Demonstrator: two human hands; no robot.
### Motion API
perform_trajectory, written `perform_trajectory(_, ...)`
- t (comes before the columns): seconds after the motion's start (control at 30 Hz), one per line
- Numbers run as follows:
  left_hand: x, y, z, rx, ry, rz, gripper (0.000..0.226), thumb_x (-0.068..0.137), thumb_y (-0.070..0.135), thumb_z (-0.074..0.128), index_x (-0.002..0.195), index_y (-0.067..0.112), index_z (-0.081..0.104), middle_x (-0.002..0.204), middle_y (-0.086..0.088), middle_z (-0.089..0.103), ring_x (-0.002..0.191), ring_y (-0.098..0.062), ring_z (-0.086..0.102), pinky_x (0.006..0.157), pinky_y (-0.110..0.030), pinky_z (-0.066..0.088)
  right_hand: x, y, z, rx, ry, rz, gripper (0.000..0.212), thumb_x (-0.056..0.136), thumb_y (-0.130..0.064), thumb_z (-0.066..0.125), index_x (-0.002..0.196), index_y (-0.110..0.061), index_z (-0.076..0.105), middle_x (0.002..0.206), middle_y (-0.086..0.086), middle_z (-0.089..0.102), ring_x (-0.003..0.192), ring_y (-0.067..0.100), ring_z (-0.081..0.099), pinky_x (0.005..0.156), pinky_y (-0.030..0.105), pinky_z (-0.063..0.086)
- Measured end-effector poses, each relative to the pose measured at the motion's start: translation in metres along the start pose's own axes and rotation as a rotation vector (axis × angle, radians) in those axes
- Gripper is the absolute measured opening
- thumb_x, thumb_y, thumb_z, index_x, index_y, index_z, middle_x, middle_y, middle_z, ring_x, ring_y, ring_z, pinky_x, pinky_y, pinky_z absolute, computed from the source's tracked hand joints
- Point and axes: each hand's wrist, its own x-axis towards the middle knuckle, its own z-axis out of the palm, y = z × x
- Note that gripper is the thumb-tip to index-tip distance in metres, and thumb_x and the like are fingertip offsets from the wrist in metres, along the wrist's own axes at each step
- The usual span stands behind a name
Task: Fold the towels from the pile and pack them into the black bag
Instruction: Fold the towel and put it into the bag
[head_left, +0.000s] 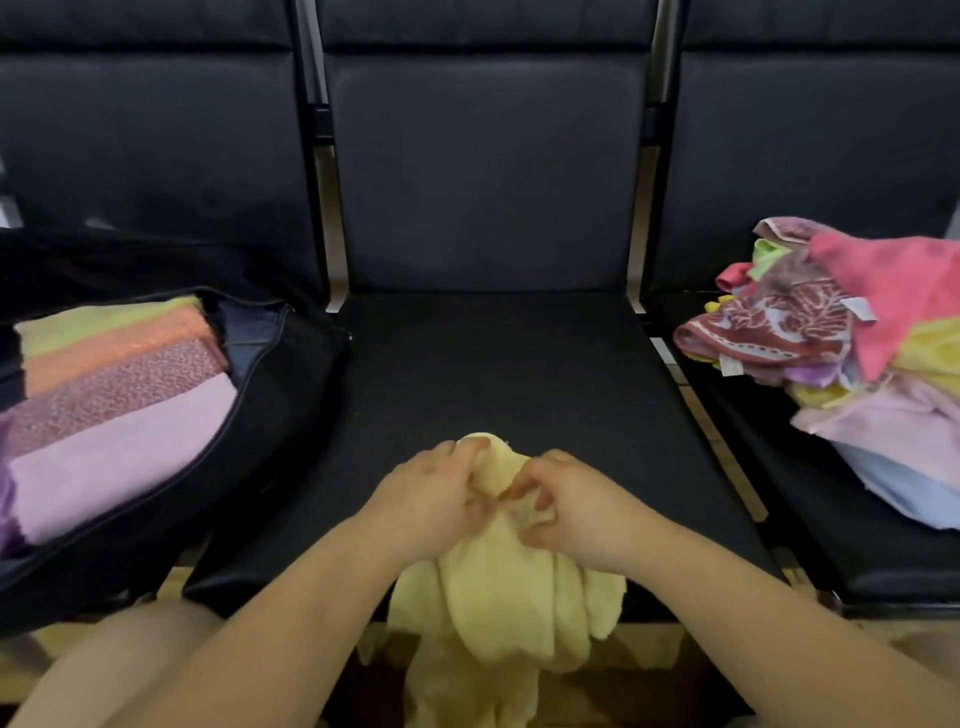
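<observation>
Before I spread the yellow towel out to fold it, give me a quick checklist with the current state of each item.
1. Both hands on the towel: ok. Left hand and right hand both pinch the top of the yellow towel.
2. Towel flat: not ok. It is bunched and hangs over the front edge of the middle seat.
3. Folding room on the middle seat: ok, bare ahead of the hands.
4. Black bag open: ok, on the left seat with folded towels showing inside.
5. Room left in the bag: cannot tell.
6. Pile out of the way: ok, it sits on the right seat.
</observation>
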Motion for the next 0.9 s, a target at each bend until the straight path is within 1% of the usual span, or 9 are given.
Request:
perform_trajectory(0.07, -0.001, 0.002, 0.001, 0.018, 0.030, -0.044, 0.064, 0.091, 0.048, 0.053, 0.145, 0.035, 0.022, 0.136, 0.006, 0.045, 0.122, -0.016, 0.046, 0.098, -0.034, 0.042, -0.005, 0.002, -0.001, -0.004, 0.060, 0.141, 0.059, 0.076, -0.037, 0.076, 0.126, -0.029, 0.046, 0.122, -0.007, 0.041, 0.103, 0.012, 0.054, 0.088, 0.030, 0.050)
perform_trajectory(0.13, -0.004, 0.002, -0.002, 0.068, -0.007, -0.099, 0.053, 0.089, 0.052, 0.053, 0.135, 0.032, 0.037, 0.125, 0.006, 0.052, 0.113, -0.015, 0.051, 0.090, -0.032, 0.046, -0.009, 0.006, -0.004, -0.023, 0.048, 0.259, 0.071, 0.071, -0.048, 0.078, 0.129, -0.027, 0.042, 0.123, -0.005, 0.044, 0.105, 0.014, 0.054, 0.086, 0.032, 0.050)
perform_trajectory(0.27, -0.010, -0.002, -0.012, 0.051, -0.039, -0.136, 0.027, 0.087, 0.054, 0.056, 0.094, 0.028, 0.056, 0.089, 0.011, 0.056, 0.082, -0.008, 0.055, 0.064, -0.025, 0.042, -0.020, 0.011, -0.008, -0.063, -0.025, 0.223, 0.034, 0.075, -0.050, 0.074, 0.088, -0.027, 0.054, 0.088, -0.010, 0.057, 0.080, 0.008, 0.056, 0.064, 0.024, 0.046)
perform_trajectory(0.37, -0.013, -0.013, -0.018, -0.039, 0.026, -0.138, 0.032, 0.088, 0.051, 0.056, 0.074, 0.023, 0.054, 0.081, 0.005, 0.056, 0.074, -0.011, 0.054, 0.063, -0.027, 0.041, -0.030, 0.015, -0.016, -0.039, -0.090, 0.113, 0.031, 0.076, -0.047, 0.075, 0.074, -0.025, 0.053, 0.072, -0.009, 0.052, 0.065, 0.009, 0.049, 0.057, 0.023, 0.037)
perform_trajectory(0.53, -0.023, -0.031, -0.028, -0.716, -0.001, -0.100, 0.025, 0.097, 0.036, 0.050, 0.097, 0.018, 0.068, 0.093, 0.000, 0.072, 0.090, -0.018, 0.067, 0.090, -0.039, 0.052, -0.048, 0.024, -0.043, 0.113, -0.086, 0.131, 0.026, 0.076, -0.042, 0.076, 0.080, -0.021, 0.061, 0.074, -0.008, 0.059, 0.068, 0.007, 0.056, 0.062, 0.023, 0.044)
perform_trajectory(0.63, -0.033, -0.026, -0.031, -1.024, -0.003, -0.074, 0.025, 0.099, 0.029, 0.047, 0.107, 0.014, 0.066, 0.105, -0.004, 0.072, 0.101, -0.018, 0.067, 0.093, -0.034, 0.051, -0.060, 0.030, -0.056, 0.121, -0.139, 0.164, 0.018, 0.079, -0.040, 0.074, 0.087, -0.026, 0.067, 0.083, -0.010, 0.068, 0.079, 0.005, 0.065, 0.075, 0.025, 0.052)
perform_trajectory(0.7, -0.039, -0.025, -0.033, -1.074, 0.038, -0.050, 0.025, 0.097, 0.028, 0.049, 0.108, 0.014, 0.067, 0.106, -0.005, 0.071, 0.100, -0.019, 0.066, 0.089, -0.030, 0.050, -0.068, 0.033, -0.064, 0.078, -0.152, 0.198, 0.011, 0.081, -0.039, 0.073, 0.081, -0.029, 0.068, 0.078, -0.012, 0.068, 0.076, 0.003, 0.064, 0.071, 0.022, 0.049)
perform_trajectory(0.8, -0.046, -0.027, -0.033, -1.119, 0.085, -0.010, 0.025, 0.091, 0.024, 0.060, 0.107, 0.006, 0.064, 0.091, -0.008, 0.067, 0.080, -0.017, 0.064, 0.073, -0.027, 0.051, -0.072, 0.039, -0.072, -0.111, -0.129, 0.249, 0.025, 0.084, -0.038, 0.070, 0.064, -0.027, 0.060, 0.061, -0.009, 0.056, 0.061, 0.004, 0.053, 0.060, 0.020, 0.038)
perform_trajectory(0.9, -0.053, -0.036, -0.038, -1.148, 0.042, 0.017, 0.043, 0.065, 0.026, 0.076, 0.092, 0.003, 0.053, 0.070, -0.002, 0.058, 0.058, -0.011, 0.056, 0.051, -0.022, 0.046, -0.072, 0.052, -0.078, -0.265, -0.074, 0.262, 0.036, 0.086, -0.038, 0.067, 0.060, -0.018, 0.053, 0.060, -0.004, 0.046, 0.056, 0.009, 0.043, 0.057, 0.023, 0.034)
